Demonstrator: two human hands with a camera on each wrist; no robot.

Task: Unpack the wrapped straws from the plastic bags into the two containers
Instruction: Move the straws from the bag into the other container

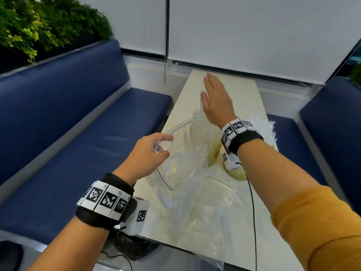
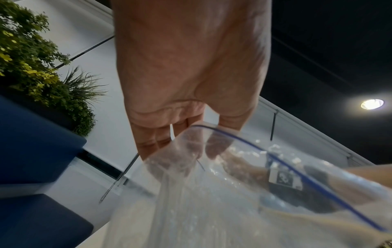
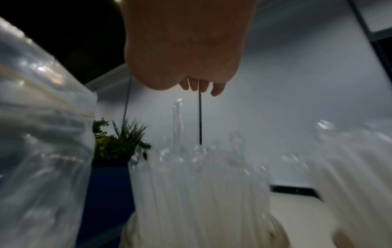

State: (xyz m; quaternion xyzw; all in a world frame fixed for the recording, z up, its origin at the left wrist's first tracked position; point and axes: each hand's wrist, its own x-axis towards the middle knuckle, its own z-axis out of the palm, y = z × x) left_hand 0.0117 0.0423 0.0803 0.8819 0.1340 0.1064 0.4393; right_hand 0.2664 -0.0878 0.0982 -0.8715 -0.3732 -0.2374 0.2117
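Observation:
My left hand (image 1: 162,147) pinches the blue-lined rim of a clear plastic bag (image 1: 181,159) at the table's left edge; a few wrapped straws lie inside it. The left wrist view shows the thumb and fingers (image 2: 220,132) gripping that rim (image 2: 244,139). My right hand (image 1: 212,94) hovers flat above the far table, fingers straight, holding nothing. Below its wrist stand two pale containers (image 1: 213,155) (image 1: 239,174), each packed with upright wrapped straws (image 1: 261,126). In the right wrist view the straw bundles (image 3: 197,184) (image 3: 350,167) stand under my palm, with the bag (image 3: 42,134) on the left.
A second crumpled clear bag (image 1: 205,222) lies on the near part of the white table (image 1: 244,90). A black cable (image 1: 253,202) runs along the right side. Blue benches (image 1: 78,133) flank the table; a blind cord (image 1: 165,55) hangs at the back.

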